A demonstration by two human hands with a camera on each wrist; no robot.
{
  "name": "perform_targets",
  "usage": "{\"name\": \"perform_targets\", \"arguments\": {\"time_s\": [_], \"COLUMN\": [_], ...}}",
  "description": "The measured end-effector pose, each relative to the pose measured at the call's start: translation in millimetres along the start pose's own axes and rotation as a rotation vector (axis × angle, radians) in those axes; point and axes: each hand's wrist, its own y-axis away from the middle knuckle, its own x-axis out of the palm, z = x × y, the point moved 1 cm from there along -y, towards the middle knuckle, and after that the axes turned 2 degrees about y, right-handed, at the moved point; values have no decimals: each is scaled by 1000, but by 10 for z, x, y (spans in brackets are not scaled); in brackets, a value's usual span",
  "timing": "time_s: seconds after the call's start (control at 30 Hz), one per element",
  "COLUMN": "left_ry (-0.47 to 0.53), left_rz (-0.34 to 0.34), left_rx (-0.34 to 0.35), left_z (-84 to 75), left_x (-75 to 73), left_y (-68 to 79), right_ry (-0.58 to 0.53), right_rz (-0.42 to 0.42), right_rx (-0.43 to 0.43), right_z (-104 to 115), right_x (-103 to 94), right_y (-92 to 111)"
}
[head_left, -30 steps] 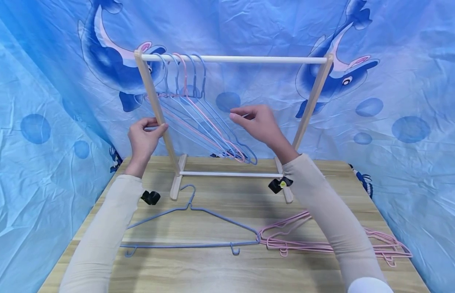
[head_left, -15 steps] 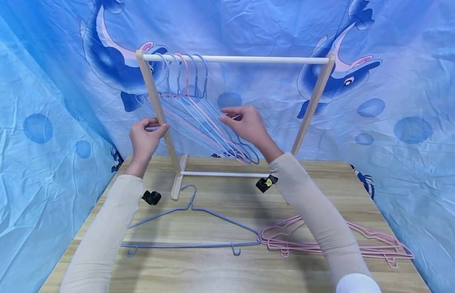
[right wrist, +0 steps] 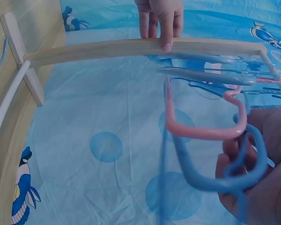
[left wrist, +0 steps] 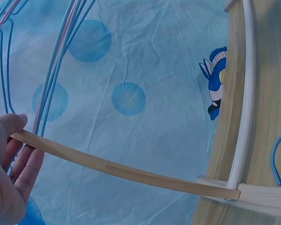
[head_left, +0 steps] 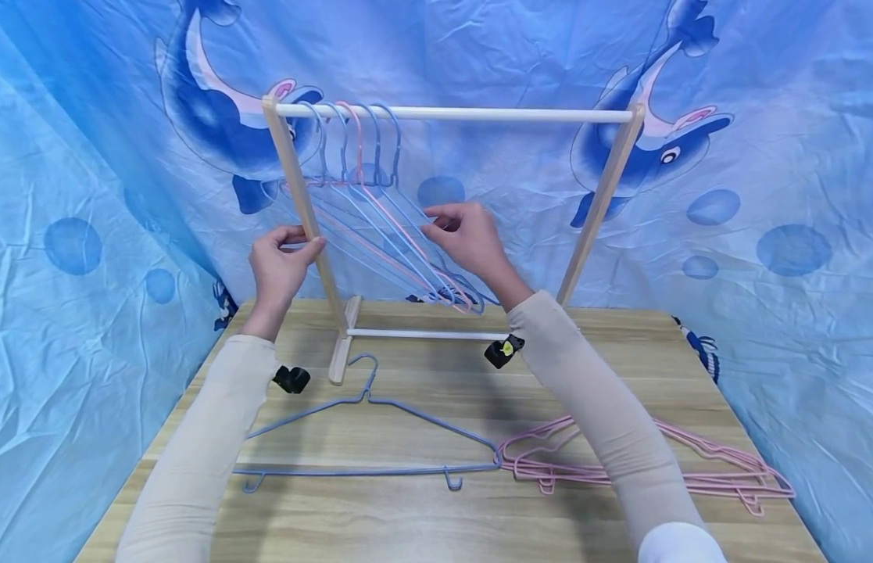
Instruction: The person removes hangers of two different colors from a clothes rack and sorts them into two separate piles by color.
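A small clothes rack has a white top bar (head_left: 513,115) between two wooden posts. My left hand (head_left: 277,262) pinches its left post (head_left: 293,164), thumb in front and fingers behind, as the left wrist view also shows. Several blue hangers and a pink hanger (head_left: 358,141) hang bunched at the bar's left end. At the right side of this bunch, my right hand (head_left: 471,234) pinches the sloping arm of the outermost blue hanger (head_left: 397,148). In the right wrist view, the rounded ends of a pink and a blue hanger (right wrist: 206,183) partly cover the right fingers.
A blue hanger (head_left: 366,472) lies flat on the wooden table (head_left: 408,520) in front of the rack. To its right, touching its end, lies a stack of pink hangers (head_left: 570,474), partly under my right forearm. A blue dolphin-print cloth (head_left: 760,156) surrounds the table.
My right hand has moved left to the outermost blue hanger, whose lower end has swung slightly right. My left hand has stayed on the post.
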Motion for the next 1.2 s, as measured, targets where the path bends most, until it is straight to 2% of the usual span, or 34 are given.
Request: {"name": "perform_targets", "arguments": {"time_s": [0.37,0.57,0.87,1.2], "left_ry": [-3,-6,0,-16], "left_rz": [6,10,4,7], "left_rx": [-14,-15,-14,-16], "left_z": [-30,-29,-23,0], "left_x": [-2,0,2,-2], "left_y": [3,-4,-16,-33], "right_ry": [19,44,97,158], "right_rz": [-91,-113,-166,-224], "right_rx": [-27,-44,-82,-156], "right_z": [-6,25,146,177], "right_x": [-13,-74,-338,-644], "right_y": [25,39,85,240]}}
